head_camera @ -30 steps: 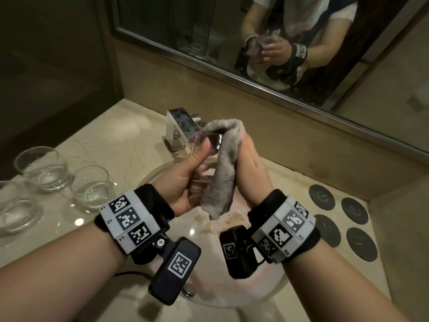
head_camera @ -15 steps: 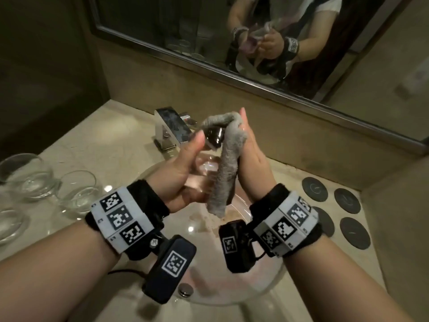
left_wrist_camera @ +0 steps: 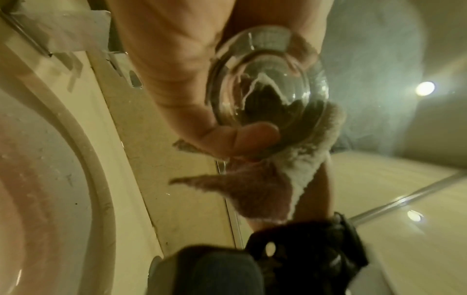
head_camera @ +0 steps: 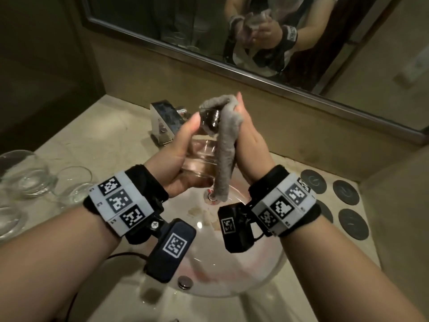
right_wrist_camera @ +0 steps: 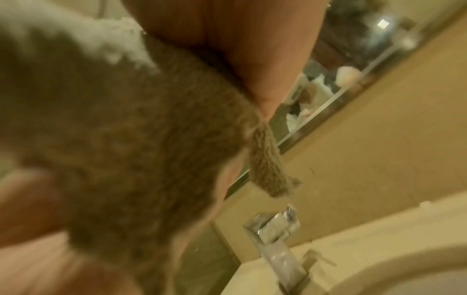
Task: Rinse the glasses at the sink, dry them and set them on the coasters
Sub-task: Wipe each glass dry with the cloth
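A clear glass (head_camera: 199, 159) is held above the sink basin (head_camera: 232, 263); my left hand (head_camera: 183, 145) grips it around the side, thumb up by the rim. A grey cloth (head_camera: 226, 154) is draped over the rim and hangs down the glass's right side. My right hand (head_camera: 250, 140) presses the cloth to the glass with its fingers pointing up; its thumb is hidden. The left wrist view looks at the glass (left_wrist_camera: 267, 79) from below, with cloth (left_wrist_camera: 298, 163) tucked inside and trailing under it. Cloth (right_wrist_camera: 126, 129) fills most of the right wrist view.
Three more glasses (head_camera: 25, 173) (head_camera: 74, 184) (head_camera: 9, 217) stand on the counter at the left. Several dark round coasters (head_camera: 346, 192) lie on the counter at the right. The chrome faucet (head_camera: 164, 119) is just behind the hands, below the mirror (head_camera: 139, 31).
Both hands keep their holds. The glass and cloth have shifted slightly within the hands above the basin, and the head view has swung a little to the right.
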### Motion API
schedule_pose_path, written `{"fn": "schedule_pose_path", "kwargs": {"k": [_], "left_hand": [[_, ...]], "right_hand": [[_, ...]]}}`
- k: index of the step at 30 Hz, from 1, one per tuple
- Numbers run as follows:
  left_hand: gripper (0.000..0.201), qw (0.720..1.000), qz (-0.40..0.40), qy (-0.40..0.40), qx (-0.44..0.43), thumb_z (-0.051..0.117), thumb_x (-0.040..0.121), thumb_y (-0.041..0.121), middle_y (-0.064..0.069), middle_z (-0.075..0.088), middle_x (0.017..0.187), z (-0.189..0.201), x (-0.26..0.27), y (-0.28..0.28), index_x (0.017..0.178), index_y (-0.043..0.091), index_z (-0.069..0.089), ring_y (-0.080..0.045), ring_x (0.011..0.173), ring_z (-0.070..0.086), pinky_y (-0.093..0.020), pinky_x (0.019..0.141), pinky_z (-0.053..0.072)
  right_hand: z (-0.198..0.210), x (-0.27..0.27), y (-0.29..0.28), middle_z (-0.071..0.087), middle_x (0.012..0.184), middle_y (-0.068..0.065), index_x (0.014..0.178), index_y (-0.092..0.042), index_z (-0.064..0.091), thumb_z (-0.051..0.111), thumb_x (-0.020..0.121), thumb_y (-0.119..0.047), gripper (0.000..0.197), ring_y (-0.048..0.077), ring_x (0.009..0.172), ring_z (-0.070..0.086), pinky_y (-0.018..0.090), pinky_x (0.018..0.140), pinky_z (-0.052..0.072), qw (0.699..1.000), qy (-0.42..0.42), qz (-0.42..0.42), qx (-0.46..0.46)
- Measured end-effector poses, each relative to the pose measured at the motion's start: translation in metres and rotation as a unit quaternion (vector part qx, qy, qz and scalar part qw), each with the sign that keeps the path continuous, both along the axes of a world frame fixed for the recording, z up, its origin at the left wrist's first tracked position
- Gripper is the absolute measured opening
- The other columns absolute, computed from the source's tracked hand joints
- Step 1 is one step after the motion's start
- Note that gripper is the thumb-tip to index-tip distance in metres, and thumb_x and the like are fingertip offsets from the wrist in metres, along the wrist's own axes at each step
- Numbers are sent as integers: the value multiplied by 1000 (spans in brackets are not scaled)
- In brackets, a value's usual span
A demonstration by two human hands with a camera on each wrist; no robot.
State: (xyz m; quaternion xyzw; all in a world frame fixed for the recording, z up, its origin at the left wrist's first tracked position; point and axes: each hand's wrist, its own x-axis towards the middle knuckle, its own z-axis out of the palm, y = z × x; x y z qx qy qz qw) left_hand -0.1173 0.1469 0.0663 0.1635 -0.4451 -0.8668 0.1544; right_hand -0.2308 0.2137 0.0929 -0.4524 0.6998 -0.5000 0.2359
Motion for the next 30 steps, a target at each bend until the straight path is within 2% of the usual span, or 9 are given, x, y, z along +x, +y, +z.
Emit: {"fn": "schedule_pose_path", "kwargs": {"k": [3,5,7,11,15,19,22,25,30], "left_hand": [[58,998,20,36,48,23,95,56,-1,63,52,1,-8,-6,90,13,61,-4,43,61,-15,41,49],[67,997,26,38,56,33,90,64,-19,72,91,5,-12,-11,120,7,52,-19,83,72,-30,73,59],[75,999,38,-2,40,40,85,69,-18,71,94,4,-15,-14,126,6,49,-25,86,70,-36,77,58],[102,995,41,-90,-31,55,66,80,-21,53,130,-2,-18,-25,139,9,41,-34,118,53,-40,103,38],[66,983,134,-106,-60,44,88,61,-12,60,120,-9,-19,-31,140,23,33,-21,105,64,-44,88,52],[91,994,56,-82,-55,49,70,80,-6,52,138,-2,-20,-24,144,28,33,-23,124,53,-42,107,38],[113,993,28,-85,-75,56,49,90,-10,53,136,0,-18,-19,142,28,37,-28,118,58,-49,97,46],[121,998,11,-38,-50,76,46,74,-24,54,126,-4,-16,-16,141,12,34,-34,101,64,-44,75,54],[51,998,4,61,-3,54,83,49,-11,67,72,10,-17,-12,109,6,52,-12,54,66,-21,48,53]], "right_hand": [[-10,4,0,33,151,7,150,-24,20,26,91,-66,73,21,137,35,39,112,33,994,-106,-5,-9],[-17,9,3,28,153,8,151,-23,13,26,98,-53,63,21,137,34,23,102,42,993,-119,0,-24],[-17,11,7,18,157,5,152,-25,5,25,100,-45,59,16,140,26,19,103,37,991,-124,1,-45],[-15,7,14,-2,159,1,150,-21,-6,26,94,-42,68,12,145,3,34,118,10,999,32,12,-41],[-23,9,18,-13,158,5,148,-13,-8,30,97,-32,66,13,143,-15,23,115,-7,985,167,28,-39],[-30,13,17,-10,156,6,146,-16,-2,30,96,-37,63,16,141,-19,34,117,-8,961,269,45,-50],[-17,9,11,7,158,9,149,-15,15,29,96,-39,59,19,145,-4,37,118,1,963,258,1,-83],[-4,-2,4,29,153,11,148,-16,23,27,100,-39,52,20,141,26,37,117,18,995,57,-44,-63],[-4,6,8,52,135,10,137,-13,43,28,102,-38,45,19,119,51,37,106,38,986,-148,-79,4]]}}
